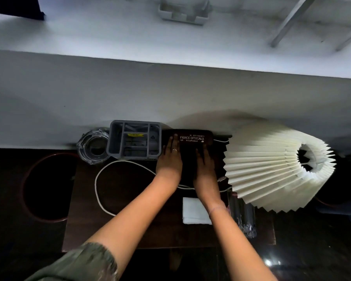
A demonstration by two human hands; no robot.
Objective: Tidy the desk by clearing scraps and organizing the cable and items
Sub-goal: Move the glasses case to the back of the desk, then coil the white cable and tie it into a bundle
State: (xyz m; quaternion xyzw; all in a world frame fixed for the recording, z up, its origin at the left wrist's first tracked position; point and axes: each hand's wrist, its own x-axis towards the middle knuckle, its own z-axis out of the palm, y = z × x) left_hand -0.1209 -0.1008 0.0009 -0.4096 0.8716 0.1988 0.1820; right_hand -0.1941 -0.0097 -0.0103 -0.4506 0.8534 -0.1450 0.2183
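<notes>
Head view. Left hand (169,159) and right hand (204,166) lie flat on the black spectacle case (193,137), fingers straight, clasping nothing. The case sits between grey organiser (135,141) and pleated lampshade (267,165). It is probably rigid, light and smooth, best held by its long sides.
</notes>
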